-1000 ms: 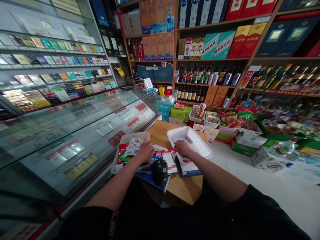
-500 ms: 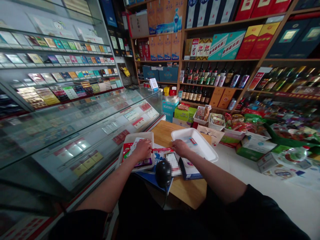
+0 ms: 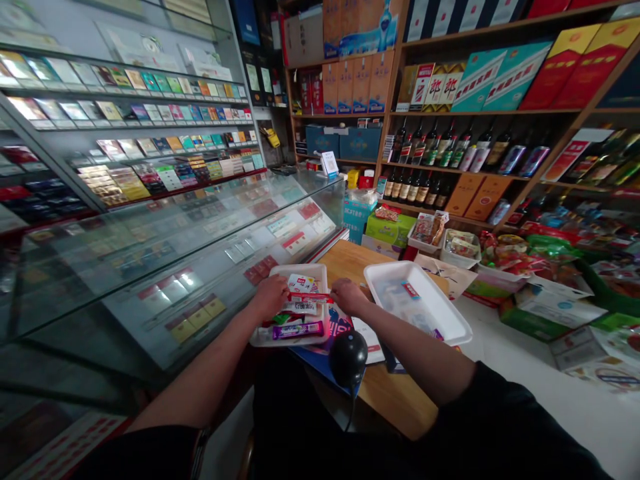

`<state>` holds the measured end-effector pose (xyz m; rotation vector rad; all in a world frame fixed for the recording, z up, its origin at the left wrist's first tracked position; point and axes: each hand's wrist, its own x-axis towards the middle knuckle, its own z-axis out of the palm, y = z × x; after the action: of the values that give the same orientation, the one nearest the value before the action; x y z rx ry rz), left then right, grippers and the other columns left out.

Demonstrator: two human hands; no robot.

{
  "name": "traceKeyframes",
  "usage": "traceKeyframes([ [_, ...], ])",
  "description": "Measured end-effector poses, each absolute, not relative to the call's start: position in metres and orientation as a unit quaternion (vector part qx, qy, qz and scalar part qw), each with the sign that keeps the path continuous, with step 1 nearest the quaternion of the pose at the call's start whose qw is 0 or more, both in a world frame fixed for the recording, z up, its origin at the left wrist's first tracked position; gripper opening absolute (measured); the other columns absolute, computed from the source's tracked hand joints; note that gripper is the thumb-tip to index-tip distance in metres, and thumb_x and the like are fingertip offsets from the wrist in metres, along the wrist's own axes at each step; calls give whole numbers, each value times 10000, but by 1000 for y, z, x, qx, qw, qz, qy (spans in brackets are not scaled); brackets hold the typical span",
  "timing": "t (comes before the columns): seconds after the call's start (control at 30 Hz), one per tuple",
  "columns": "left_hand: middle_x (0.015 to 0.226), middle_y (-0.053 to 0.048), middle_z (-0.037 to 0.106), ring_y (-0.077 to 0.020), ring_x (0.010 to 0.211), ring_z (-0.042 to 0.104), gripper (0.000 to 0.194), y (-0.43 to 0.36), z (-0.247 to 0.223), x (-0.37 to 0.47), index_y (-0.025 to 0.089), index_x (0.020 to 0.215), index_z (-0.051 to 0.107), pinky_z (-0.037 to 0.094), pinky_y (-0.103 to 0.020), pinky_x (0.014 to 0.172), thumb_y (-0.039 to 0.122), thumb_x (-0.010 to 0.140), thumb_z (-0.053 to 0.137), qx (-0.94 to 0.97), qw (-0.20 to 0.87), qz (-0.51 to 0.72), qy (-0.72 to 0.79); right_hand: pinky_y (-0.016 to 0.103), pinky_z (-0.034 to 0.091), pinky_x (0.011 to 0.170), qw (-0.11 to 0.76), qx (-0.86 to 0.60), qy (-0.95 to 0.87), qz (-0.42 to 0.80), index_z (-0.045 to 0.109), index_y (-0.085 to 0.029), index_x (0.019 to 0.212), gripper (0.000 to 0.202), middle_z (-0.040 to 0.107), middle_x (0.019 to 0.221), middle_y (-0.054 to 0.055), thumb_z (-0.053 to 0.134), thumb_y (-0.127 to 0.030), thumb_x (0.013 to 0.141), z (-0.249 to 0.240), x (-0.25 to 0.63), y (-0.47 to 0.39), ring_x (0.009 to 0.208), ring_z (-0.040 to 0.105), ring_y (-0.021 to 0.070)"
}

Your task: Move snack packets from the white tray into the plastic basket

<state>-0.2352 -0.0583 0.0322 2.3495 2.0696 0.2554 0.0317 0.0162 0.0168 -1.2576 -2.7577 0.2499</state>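
My left hand (image 3: 271,295) and my right hand (image 3: 349,297) each pinch one end of a slim red packet (image 3: 311,297), held level between them. The packet is above a white tray (image 3: 270,343), with my left hand over its left side and my right hand just past its right rim. Inside that tray lie a purple candy stick (image 3: 299,331) and several small colourful packets. To the right of my right hand, a second white tray (image 3: 453,313) holds a small red-and-blue packet (image 3: 411,289). My right forearm crosses in front of its near left side.
A black rounded device (image 3: 349,358) with a cable stands near the edge of the wooden table (image 3: 345,257). The glass display counter (image 3: 200,233) runs along the left. Boxes of snacks (image 3: 460,247) stand on the floor at right, before bottle shelves (image 3: 435,150).
Both hands have moved left with the red packet, from the gap between the trays to over the left tray. More of that tray's contents shows. The view has turned left.
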Motion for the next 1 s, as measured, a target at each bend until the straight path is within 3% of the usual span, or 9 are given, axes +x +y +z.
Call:
traceKeyframes([
  [0.33, 973, -102, 707, -221, 997, 631, 327, -66, 17, -259, 185, 770, 688, 486, -355, 934, 219, 955, 421, 706, -1, 77, 704, 344, 483, 968, 37, -435, -895, 93, 744, -100, 1067, 342, 719, 1132, 208, 473, -301, 1009, 15, -8, 15, 1113, 655, 269],
  [0.5, 1003, -110, 708, -221, 1002, 633, 319, -65, 8, -266, 179, 754, 684, 483, -347, 933, 203, 934, 423, 691, 14, 79, 719, 344, 491, 962, 47, -426, -899, 95, 731, -104, 1124, 331, 726, 1122, 194, 505, -310, 997, 8, -15, 15, 1094, 666, 264],
  [0.8, 1042, -103, 690, -231, 1053, 625, 268, -59, 8, -265, 184, 802, 675, 498, -346, 926, 230, 915, 437, 665, -5, 86, 742, 338, 469, 986, 48, -416, -904, 90, 752, -109, 1049, 317, 731, 1125, 185, 523, -320, 987, 11, -5, 16, 1102, 659, 259],
  [1.0, 1102, -110, 707, -274, 1105, 626, 211, -49, 22, -245, 187, 952, 690, 494, -399, 977, 260, 880, 506, 663, -33, 89, 743, 321, 460, 956, 76, -415, -900, 108, 755, -148, 1050, 318, 733, 1126, 151, 529, -364, 992, 20, 19, 17, 1092, 646, 249],
])
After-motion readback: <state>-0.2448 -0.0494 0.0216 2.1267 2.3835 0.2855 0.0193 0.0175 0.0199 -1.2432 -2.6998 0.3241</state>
